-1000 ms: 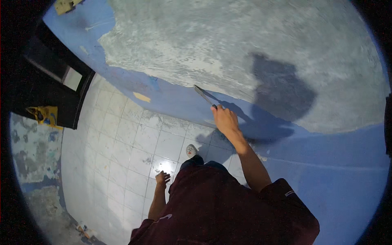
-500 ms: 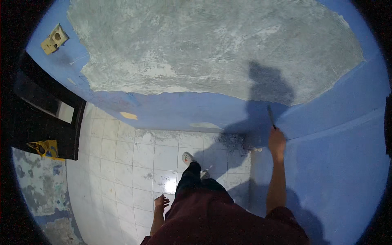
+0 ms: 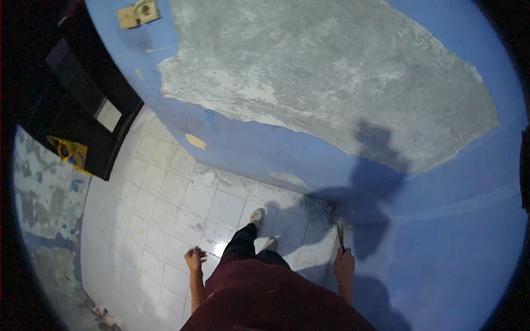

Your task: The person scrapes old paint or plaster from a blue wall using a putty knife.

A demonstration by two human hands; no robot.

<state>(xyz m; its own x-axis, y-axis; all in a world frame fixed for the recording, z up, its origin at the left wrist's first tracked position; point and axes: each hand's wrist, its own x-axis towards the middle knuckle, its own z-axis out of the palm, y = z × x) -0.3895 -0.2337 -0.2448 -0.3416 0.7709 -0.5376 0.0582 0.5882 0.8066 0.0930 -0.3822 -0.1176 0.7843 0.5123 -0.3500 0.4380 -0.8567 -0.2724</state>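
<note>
My right hand (image 3: 344, 265) is closed around the dark handle of a scraper (image 3: 340, 230), its narrow blade pointing up and away from me. It is held low by the right-hand blue wall (image 3: 441, 237), over the tiled floor near the corner; I cannot tell whether the blade touches anything. My left hand (image 3: 195, 259) hangs at my left side over the floor, fingers loosely bent and apart, with nothing visible in it. Ahead, a large bare grey patch (image 3: 309, 66) with a ragged edge shows in the blue paint of the wall.
White floor tiles (image 3: 226, 207) surround my shoes, with dark crumbs (image 3: 317, 207) in the corner. A socket plate (image 3: 138, 14) sits on the wall at upper left. A dark doorway lies left, with a yellow bag (image 3: 72, 151) beside a stained, peeling wall (image 3: 47, 182).
My right hand has come down and left with the scraper, from beside the grey patch's lower edge toward the floor corner. The view has turned, and my left hand's fingers are more bent.
</note>
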